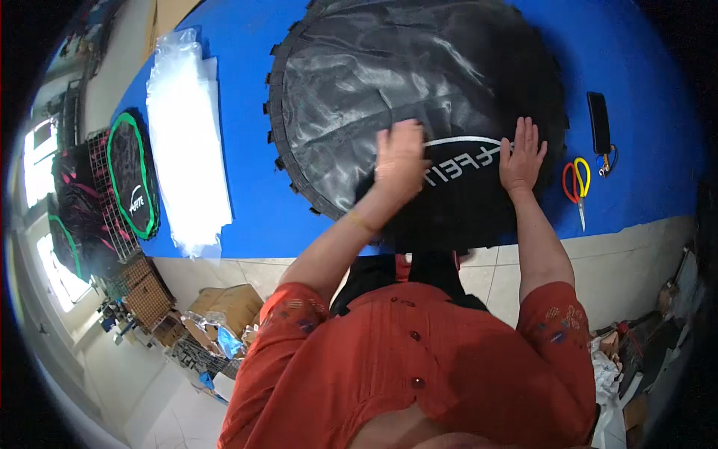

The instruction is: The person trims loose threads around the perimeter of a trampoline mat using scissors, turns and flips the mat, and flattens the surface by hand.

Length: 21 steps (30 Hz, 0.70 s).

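Scissors (580, 200) near black phone (599, 123), cardboard box (226, 305), pale floor tiles (168, 404)

- Daylight glares through the windows (63, 273) at far left, burnt out to white.
- The plastic bags (187, 150) wash out too (hardly a crease shows in the middle).
- Sheen streaks the black cloth (344, 93), mostly on its left part.
- The left hand (402, 161) looks slightly blurred.
- Wide-angle distortion curves the blue table (643, 165); the corners fall to black.

The surface (247, 168) is bright blue. A big round black mat (419, 90) lies on it, with a pile of plastic sheets (187, 142) to the left. Red and yellow scissors (580, 196) and a flat black thing (599, 123) lie on the right.
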Available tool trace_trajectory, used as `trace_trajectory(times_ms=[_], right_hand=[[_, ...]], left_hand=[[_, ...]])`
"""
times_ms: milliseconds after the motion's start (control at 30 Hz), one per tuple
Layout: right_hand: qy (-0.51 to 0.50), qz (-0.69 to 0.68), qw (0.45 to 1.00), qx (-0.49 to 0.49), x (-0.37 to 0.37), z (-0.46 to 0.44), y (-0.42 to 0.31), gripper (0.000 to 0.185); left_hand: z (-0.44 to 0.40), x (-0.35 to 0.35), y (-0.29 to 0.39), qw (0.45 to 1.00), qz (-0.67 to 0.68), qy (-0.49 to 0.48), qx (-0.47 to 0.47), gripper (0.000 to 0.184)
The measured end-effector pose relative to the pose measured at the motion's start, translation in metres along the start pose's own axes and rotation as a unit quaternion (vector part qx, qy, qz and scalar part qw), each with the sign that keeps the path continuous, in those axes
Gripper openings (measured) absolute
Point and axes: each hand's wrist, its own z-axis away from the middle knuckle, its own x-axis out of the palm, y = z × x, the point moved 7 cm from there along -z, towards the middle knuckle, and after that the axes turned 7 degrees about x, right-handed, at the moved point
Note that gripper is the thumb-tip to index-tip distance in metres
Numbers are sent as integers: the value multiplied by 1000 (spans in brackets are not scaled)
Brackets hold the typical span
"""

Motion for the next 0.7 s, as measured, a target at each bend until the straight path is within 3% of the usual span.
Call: trace_trajectory(times_ms=[33,100,167,333,433,467,633,700], right_hand=[[-1,1,1000,-1,0,0,0,69],[-4,-3,1000,1,-1,0,-1,68],[-3,-1,1000,2,0,0,-2,67],[4,-6,1000,-2,-3,0,-2,66],[5,-17,1000,-4,-3,0,-2,65],[-1,-8,1000,-4,-1,0,-1,65],[-1,-6,1000,-8,-4,-1,-4,65],[-1,-6,1000,-10,-5,-1,-4,65]], left_hand=[[-21,-16,24,998,38,11,48,78],[-49,3,45,974,93,152,142,75],[-82,10,55,969,103,147,171,71],[-121,32,8,984,50,121,123,73],[-113,23,-31,974,44,150,166,75],[-117,22,-47,979,-20,155,130,76],[-114,-17,-149,988,-59,141,16,78],[-110,-23,-205,980,-82,180,-11,78]])
